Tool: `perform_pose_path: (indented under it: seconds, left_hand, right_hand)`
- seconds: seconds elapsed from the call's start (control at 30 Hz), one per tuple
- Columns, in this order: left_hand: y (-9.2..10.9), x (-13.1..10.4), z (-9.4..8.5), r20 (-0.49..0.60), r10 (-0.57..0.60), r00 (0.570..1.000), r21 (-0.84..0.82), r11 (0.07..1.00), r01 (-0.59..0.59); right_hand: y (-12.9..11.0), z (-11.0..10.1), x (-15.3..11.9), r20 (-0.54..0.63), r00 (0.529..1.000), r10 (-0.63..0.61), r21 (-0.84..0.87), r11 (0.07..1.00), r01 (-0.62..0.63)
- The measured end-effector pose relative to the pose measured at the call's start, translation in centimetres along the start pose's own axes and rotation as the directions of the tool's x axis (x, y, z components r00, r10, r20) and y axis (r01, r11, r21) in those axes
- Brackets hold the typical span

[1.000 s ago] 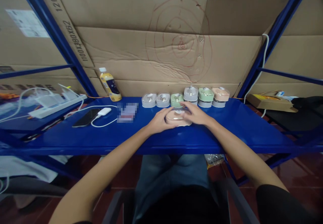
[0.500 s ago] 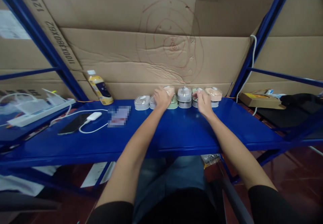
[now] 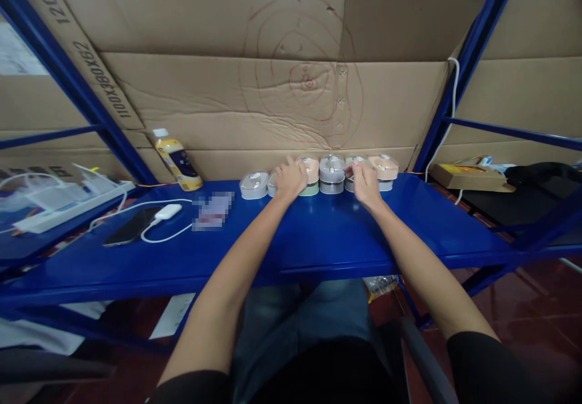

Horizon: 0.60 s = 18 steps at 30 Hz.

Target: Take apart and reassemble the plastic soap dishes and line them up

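Observation:
Several small rounded cases with clear lids stand in a row along the back of the blue shelf. My left hand (image 3: 291,179) rests against the left side of a peach case (image 3: 310,168), which sits on a green one (image 3: 310,190); its fingers are apart. A grey stack (image 3: 331,175) stands between my hands. My right hand (image 3: 365,181) is at the front of a green-topped stack (image 3: 358,162), its fingers bent and partly hidden. To its right is another peach case (image 3: 384,164) on a stack. A single pale case (image 3: 254,185) sits at the left end.
On the blue shelf (image 3: 331,234), a yellow bottle (image 3: 178,162) stands at the back left. A phone (image 3: 131,227), a white charger (image 3: 168,212) with its cable and a blurred packet (image 3: 213,211) lie in front. A power strip (image 3: 73,208) is far left, a cardboard box (image 3: 470,178) far right.
My left hand has moved slightly left and down from the top of the peach case, which now shows more fully on the green one. My right hand has barely moved. The view has shifted a little.

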<state>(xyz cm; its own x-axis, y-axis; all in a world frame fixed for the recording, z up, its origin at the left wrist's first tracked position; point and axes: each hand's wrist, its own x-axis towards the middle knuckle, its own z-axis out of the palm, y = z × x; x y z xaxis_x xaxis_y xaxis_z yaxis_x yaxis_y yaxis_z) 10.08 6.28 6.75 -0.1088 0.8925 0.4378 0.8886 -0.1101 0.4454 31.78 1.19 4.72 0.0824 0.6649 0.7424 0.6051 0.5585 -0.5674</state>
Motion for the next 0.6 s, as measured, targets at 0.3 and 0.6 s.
perform_pose_path:
  seconds: [0.3, 0.6]
  left_hand:
    - [-7.3, -0.6, -0.4, 0.27, 0.189, 0.944, 0.315, 0.909, -0.273]
    - [-8.0, -8.5, -4.3, 0.156, 0.243, 0.957, 0.205, 0.94, -0.273]
  right_hand:
    - [0.3, -0.1, 0.0, 0.022, 1.0, -0.015, -0.026, 1.0, 0.015]
    - [-0.4, 0.0, -0.3, 0.059, 0.998, -0.004, -0.025, 1.0, 0.005]
